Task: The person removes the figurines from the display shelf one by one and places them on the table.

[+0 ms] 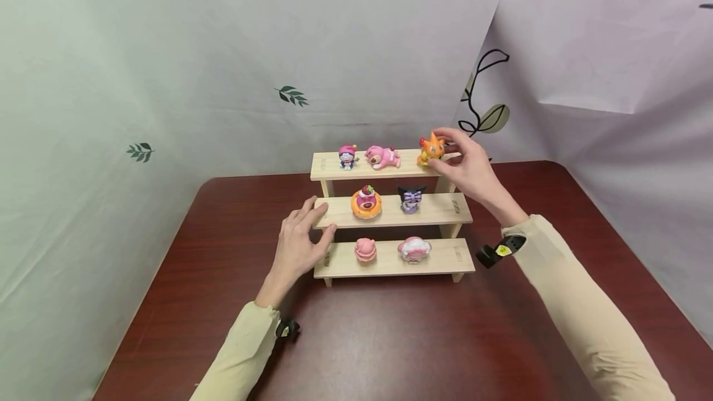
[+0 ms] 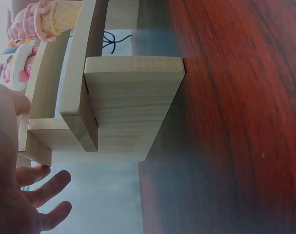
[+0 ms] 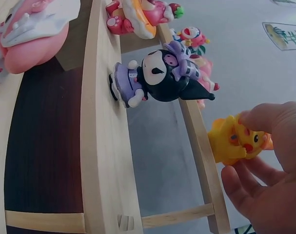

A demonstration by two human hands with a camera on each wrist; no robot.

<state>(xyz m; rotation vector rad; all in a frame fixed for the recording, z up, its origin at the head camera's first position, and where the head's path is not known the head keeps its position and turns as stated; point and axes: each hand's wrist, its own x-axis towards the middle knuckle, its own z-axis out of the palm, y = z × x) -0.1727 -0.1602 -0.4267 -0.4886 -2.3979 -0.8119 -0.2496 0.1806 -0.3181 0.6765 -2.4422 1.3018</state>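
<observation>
My right hand (image 1: 472, 172) pinches an orange and yellow cartoon figurine (image 1: 432, 148) between thumb and fingers at the right end of the top tier. In the right wrist view the figurine (image 3: 233, 141) meets the tier's edge. My left hand (image 1: 295, 243) holds the left end of the middle tier of a wooden three-step display shelf (image 1: 434, 218), thumb in front and the other fingers spread. On the top tier are a blue figurine in a pink hat (image 1: 347, 158) and a pink bear lying down (image 1: 382, 157).
The middle tier bears a bear in an orange ring (image 1: 366, 203) and a black and purple figurine (image 1: 411, 199). Below stand a pink ice-cream figurine (image 1: 365, 250) and a pink and white one (image 1: 414, 249). A dark red table (image 1: 390, 339) meets a patterned cloth backdrop (image 1: 362, 48).
</observation>
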